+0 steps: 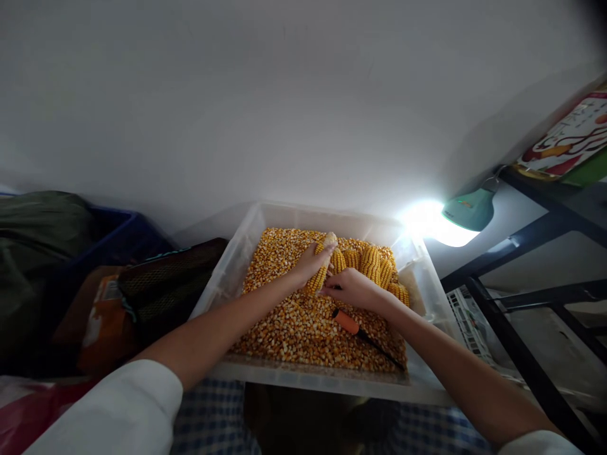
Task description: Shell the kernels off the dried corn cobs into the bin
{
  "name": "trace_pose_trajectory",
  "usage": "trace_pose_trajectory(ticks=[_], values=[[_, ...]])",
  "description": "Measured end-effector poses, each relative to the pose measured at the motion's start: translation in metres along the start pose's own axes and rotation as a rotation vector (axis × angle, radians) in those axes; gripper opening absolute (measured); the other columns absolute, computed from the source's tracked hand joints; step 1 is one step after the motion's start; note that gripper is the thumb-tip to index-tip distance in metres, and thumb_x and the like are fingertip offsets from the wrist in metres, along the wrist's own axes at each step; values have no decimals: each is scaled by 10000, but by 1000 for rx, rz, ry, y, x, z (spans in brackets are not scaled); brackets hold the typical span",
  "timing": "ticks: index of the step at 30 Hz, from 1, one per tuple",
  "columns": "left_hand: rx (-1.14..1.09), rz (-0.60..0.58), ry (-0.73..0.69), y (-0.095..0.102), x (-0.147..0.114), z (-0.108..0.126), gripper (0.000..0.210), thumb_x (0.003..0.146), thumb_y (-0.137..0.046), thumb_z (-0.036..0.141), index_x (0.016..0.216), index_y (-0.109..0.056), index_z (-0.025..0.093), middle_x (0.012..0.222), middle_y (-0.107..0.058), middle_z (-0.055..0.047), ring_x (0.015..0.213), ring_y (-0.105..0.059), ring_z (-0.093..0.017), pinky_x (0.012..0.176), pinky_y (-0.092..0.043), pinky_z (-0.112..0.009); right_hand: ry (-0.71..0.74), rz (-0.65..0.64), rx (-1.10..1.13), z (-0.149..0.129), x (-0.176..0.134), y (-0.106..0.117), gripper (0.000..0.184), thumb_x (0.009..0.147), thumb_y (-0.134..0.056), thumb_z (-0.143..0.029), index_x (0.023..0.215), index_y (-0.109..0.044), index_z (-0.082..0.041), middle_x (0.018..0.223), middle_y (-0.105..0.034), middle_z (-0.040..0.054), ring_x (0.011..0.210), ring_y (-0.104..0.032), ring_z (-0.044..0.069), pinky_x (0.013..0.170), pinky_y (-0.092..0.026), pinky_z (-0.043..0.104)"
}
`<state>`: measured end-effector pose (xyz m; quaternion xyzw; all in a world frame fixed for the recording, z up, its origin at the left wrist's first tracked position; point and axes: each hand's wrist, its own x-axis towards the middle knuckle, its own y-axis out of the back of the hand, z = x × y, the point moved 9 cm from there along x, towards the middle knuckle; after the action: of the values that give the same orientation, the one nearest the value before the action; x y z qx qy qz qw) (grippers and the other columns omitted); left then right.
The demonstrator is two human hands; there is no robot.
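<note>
My left hand (310,264) is wrapped round a yellow corn cob (314,283), which it holds tilted above a bed of loose kernels (289,328). The pale end of the cob points up and away. My right hand (355,289) is closed, its thumb and fingertips pressed at the cob's lower end; any kernel between them is too small to see. Several more corn cobs (370,262) lie on the kernels just beyond my right hand. Below it rests a tool with an orange handle (346,321) and a thin dark shaft, touched by neither hand.
A translucent plastic bin (222,276) contains the kernels and cobs. A lit bulb lamp (469,210) hangs from a dark metal rack (502,341) at the right. Bags, including a dark mesh bag (175,287), and a blue crate (128,230) crowd the left. A pale wall rises behind.
</note>
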<state>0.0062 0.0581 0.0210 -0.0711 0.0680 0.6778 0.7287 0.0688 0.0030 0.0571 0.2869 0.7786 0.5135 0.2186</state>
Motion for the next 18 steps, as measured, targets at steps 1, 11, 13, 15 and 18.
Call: trace_pose_trajectory(ticks=[1, 11, 13, 15, 18], values=[[-77, -12, 43, 2, 3, -1, 431, 668, -520, 542, 887, -503, 172, 588, -568, -16, 493, -554, -141, 503, -448, -266, -25, 22, -4, 2, 0, 5, 369, 818, -412, -406, 693, -643, -147, 585, -591, 16, 486, -416, 69, 497, -242, 197], [-305, 49, 141, 23, 16, 1, 433, 666, -525, 530, 893, -494, 162, 530, -581, -17, 432, -558, -145, 411, -438, -243, -117, 173, 64, 6, -7, 30, 270, 829, -374, -312, 833, -604, -171, 674, -607, 6, 562, -483, 88, 546, -289, 190], [-306, 59, 137, 24, 16, 1, 436, 663, -531, 523, 901, -494, 159, 539, -587, -20, 431, -558, -146, 407, -433, -239, -124, 190, 47, 8, -7, 32, 284, 838, -351, -299, 804, -600, -168, 645, -593, 4, 549, -475, 85, 541, -286, 187], [-309, 62, 133, 25, 16, 1, 442, 666, -525, 525, 910, -491, 158, 546, -589, -21, 422, -554, -144, 400, -428, -238, -130, 193, 18, 10, -7, 32, 301, 843, -339, -296, 764, -597, -163, 610, -576, 4, 535, -465, 83, 535, -279, 187], [-311, 54, 127, 24, 16, 0, 458, 673, -508, 541, 930, -484, 163, 550, -586, -20, 406, -544, -141, 388, -425, -243, -111, 182, -2, 10, -7, 32, 308, 844, -339, -295, 748, -599, -162, 607, -577, 3, 530, -459, 81, 536, -275, 187]])
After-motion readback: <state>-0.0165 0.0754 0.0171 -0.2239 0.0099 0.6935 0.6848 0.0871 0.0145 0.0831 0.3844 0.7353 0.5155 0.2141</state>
